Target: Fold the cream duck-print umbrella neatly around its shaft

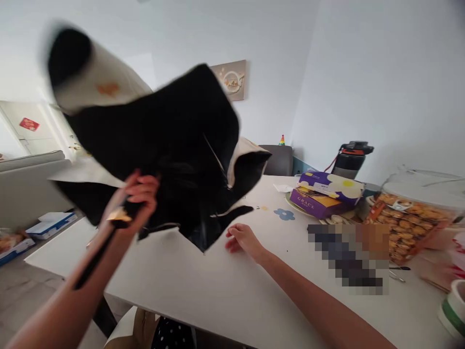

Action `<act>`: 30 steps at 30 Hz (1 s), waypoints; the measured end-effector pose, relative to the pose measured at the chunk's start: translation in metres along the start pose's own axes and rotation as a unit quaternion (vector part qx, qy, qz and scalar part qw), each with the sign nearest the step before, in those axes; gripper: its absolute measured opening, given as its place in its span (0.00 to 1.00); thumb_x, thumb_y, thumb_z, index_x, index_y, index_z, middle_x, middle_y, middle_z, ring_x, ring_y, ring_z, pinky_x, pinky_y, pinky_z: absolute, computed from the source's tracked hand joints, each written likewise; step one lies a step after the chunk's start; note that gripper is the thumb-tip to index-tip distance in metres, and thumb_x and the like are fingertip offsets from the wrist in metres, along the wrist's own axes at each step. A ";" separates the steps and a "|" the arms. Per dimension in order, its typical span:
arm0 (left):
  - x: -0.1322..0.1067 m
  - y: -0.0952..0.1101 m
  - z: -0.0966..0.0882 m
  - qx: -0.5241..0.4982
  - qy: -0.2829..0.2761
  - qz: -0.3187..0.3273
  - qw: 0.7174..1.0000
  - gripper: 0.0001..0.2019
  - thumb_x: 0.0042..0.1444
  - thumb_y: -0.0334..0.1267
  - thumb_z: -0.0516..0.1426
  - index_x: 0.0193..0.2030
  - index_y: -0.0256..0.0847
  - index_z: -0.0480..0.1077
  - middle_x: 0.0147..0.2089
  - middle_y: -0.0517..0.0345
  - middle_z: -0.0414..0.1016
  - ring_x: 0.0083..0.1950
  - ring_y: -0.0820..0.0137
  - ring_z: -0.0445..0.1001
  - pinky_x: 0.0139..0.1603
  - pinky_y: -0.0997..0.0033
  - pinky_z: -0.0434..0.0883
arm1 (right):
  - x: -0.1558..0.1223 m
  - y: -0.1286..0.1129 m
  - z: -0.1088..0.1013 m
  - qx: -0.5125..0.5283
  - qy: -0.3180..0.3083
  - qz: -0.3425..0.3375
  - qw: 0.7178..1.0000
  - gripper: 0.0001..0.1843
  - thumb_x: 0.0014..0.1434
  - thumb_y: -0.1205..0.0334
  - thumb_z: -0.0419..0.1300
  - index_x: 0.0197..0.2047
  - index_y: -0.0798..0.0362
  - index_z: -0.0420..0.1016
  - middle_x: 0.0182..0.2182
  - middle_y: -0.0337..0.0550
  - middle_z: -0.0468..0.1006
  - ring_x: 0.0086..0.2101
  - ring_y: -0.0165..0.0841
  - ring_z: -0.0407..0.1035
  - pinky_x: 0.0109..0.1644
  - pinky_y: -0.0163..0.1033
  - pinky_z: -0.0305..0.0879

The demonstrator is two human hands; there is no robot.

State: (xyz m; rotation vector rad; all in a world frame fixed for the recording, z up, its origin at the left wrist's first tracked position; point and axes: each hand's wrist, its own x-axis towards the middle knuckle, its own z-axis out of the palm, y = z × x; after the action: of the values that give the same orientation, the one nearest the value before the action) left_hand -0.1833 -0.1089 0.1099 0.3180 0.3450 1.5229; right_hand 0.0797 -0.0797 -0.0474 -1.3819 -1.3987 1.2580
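Note:
My left hand (140, 196) is raised above the white table (203, 286) and closed round the stem of a folding umbrella (163, 140). Its canopy is black inside and cream outside, half spread and blurred by motion. A dark handle with a gold band (118, 216) runs down along my left forearm. My right hand (241, 238) rests on the tabletop just under the canopy's lower edge, fingers loosely curled, nothing in it.
On the table's right side stand a purple box with flowers (323, 194), a clear tub of snacks (414, 218), a black flask (350, 160) and a tape roll (454, 308). A grey sofa (29, 184) is at the left. A chair (278, 160) stands beyond the table.

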 end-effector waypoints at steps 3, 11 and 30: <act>0.036 -0.064 -0.018 -0.056 -0.049 -0.172 0.982 0.07 0.63 0.36 0.47 0.41 0.35 0.62 0.24 0.65 0.63 0.18 0.85 0.62 0.15 0.89 0.62 | -0.018 0.001 -0.015 0.008 -0.122 0.076 0.990 0.09 0.50 0.63 0.51 0.25 0.59 0.68 0.24 0.49 0.75 0.21 0.35 0.72 0.18 0.35 0.66; 0.095 -0.182 -0.088 0.102 0.067 -0.261 0.958 0.10 0.59 0.41 0.52 0.36 0.34 0.64 0.21 0.61 0.65 0.18 0.78 0.66 0.17 0.80 0.68 | -0.049 -0.013 -0.064 0.015 -0.328 0.177 0.928 0.13 0.53 0.56 0.57 0.31 0.61 0.70 0.27 0.51 0.77 0.22 0.36 0.74 0.23 0.37 0.70; 0.081 -0.190 -0.094 0.553 -0.045 -0.055 0.830 0.11 0.51 0.43 0.58 0.25 0.37 0.71 0.24 0.56 0.72 0.28 0.70 0.70 0.29 0.74 0.64 | 0.011 -0.006 0.003 0.244 -0.108 0.114 0.957 0.10 0.47 0.64 0.59 0.34 0.54 0.64 0.22 0.35 0.69 0.18 0.27 0.64 0.18 0.34 0.65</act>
State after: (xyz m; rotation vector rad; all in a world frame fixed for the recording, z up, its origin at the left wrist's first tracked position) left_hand -0.0470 -0.0338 -0.0556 1.2499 1.1453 1.0358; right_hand 0.0741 -0.0690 -0.0429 -1.1027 -0.9816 1.8094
